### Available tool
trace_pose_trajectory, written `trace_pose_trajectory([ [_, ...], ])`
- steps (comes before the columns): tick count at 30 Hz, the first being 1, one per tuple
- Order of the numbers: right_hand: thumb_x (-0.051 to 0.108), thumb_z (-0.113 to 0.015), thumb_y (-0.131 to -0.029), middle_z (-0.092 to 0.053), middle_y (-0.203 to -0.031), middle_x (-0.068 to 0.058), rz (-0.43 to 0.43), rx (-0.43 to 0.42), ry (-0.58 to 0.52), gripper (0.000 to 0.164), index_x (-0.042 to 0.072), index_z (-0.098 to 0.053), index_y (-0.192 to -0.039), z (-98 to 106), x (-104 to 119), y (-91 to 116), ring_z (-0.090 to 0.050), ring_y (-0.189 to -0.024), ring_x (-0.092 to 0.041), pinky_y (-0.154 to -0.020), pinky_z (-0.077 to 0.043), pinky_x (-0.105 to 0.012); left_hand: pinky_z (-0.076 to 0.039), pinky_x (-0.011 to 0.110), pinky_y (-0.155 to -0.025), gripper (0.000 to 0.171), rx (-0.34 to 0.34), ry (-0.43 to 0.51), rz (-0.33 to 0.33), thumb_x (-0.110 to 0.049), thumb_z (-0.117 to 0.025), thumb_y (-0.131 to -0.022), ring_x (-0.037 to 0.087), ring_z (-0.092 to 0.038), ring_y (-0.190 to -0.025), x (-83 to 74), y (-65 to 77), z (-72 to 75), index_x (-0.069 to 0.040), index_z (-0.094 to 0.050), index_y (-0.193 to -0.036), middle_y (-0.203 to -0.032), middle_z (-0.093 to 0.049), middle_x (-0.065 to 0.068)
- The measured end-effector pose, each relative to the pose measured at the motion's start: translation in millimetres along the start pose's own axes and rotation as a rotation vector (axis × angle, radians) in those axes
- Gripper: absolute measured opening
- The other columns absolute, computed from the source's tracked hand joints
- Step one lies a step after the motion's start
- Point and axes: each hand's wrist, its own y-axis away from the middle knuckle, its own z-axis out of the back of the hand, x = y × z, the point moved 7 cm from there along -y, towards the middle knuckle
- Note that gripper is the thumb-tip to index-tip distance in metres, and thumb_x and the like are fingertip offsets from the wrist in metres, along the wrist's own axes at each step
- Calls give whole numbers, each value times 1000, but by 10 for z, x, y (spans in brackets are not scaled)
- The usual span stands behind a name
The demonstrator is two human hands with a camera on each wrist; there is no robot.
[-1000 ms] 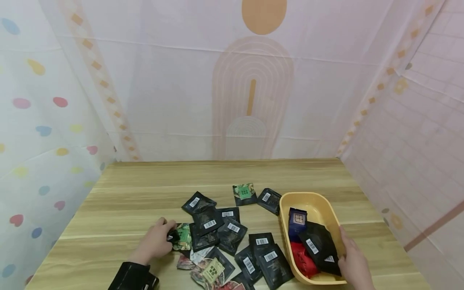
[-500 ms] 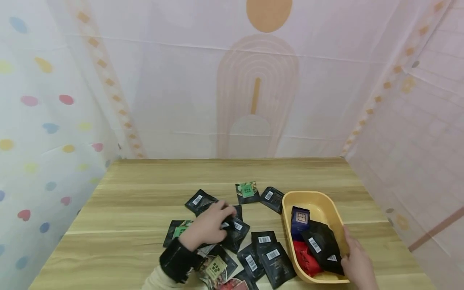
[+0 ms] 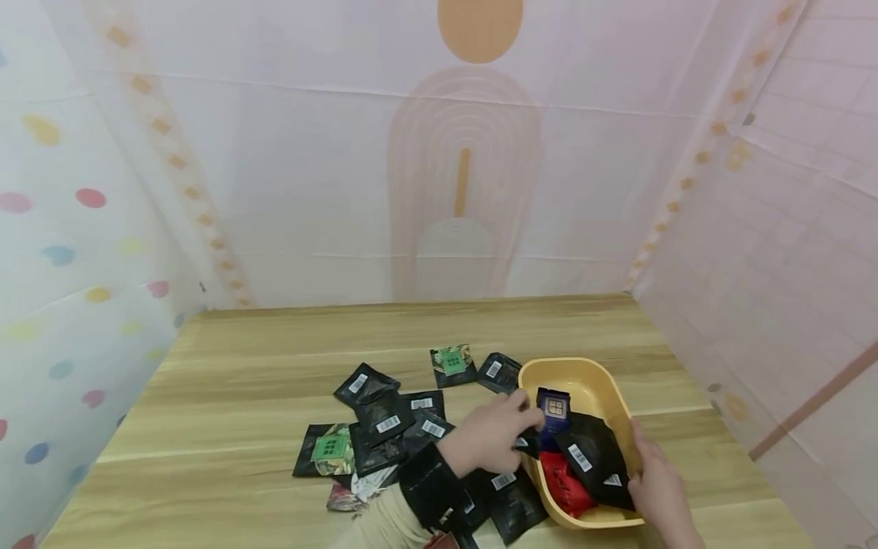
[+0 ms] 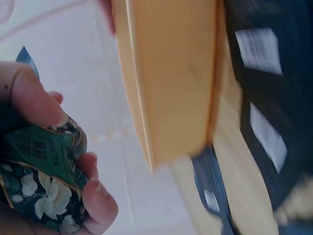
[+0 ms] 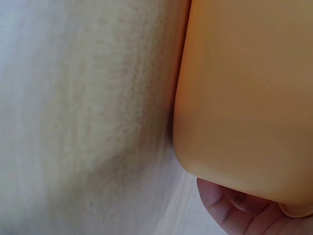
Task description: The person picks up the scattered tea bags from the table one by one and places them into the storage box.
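Note:
Over the near-left rim of a yellow plastic bin (image 3: 583, 390), my left hand (image 3: 488, 435) pinches a crumpled tea sachet (image 4: 49, 196). White flowers and a green label show on it in the left wrist view; its back looks black in the head view. My right hand (image 3: 661, 488) grips the bin's right side, with curled fingers (image 5: 234, 203) at its edge in the right wrist view. Inside the bin lie a dark blue packet (image 3: 552, 412), a red packet (image 3: 565, 484) and a black packet (image 3: 595, 457).
Several black sachets (image 3: 386, 415) with barcode labels overlap left of the bin, partly hidden by my left arm. One green-labelled sachet (image 3: 332, 448) lies at their left edge, another green-labelled sachet (image 3: 453, 364) farther back. A patterned cloth (image 3: 329, 191) hangs behind the wooden table (image 3: 233, 396).
My left hand has lifted a sachet from the left side of the pile and carried it right, across the others, to the bin's rim. The right hand keeps its grip on the bin.

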Motion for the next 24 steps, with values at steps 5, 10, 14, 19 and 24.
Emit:
trace_pose_trajectory([
  [5,-16,-55,-57,-52,-110,-35,8,-30,2,77,-10,-36,-132,-4,-1,-8,-51,-95,-51,-76,-41,-57,-33,19,-50,41,32,-3,-50,-11,-70,-66,13,-40,-80,-296,-209,-125,-24,-56,-103,-102,-41,-2],
  [10,-16,-54,-58,-54,-106,-33,3,-29,-1,76,-10,-37,-132,-3,-2,-15,-53,-92,-47,-75,-42,-55,-43,26,-65,49,30,-76,-58,-24,-74,-70,14,-45,-97,-471,-372,-228,-30,-54,-115,-116,-43,-2],
  [14,-17,-55,-60,-53,-108,-34,-21,18,2,75,-12,-35,-132,-54,6,-42,-53,-94,-47,-76,-42,-55,-36,45,-94,75,25,-170,-89,-50,-70,-73,23,-31,-128,-518,-411,-331,-35,-35,-138,-143,-28,1],
  [19,-18,-54,-60,-51,-111,-36,-13,16,-7,75,-12,-35,-132,-72,4,-39,-50,-98,-50,-78,-41,-57,-24,53,-101,91,3,-182,-117,-64,-61,-71,27,-14,-136,-500,-365,-347,-33,-18,-145,-150,-14,5],
  [24,-17,-54,-60,-49,-113,-37,2,-6,-18,76,-12,-34,-133,-40,-16,-22,-48,-99,-51,-80,-39,-58,-23,55,-101,89,14,-108,-64,-56,-64,-75,26,-11,-137,-360,-314,-309,-32,-17,-146,-150,-14,7],
])
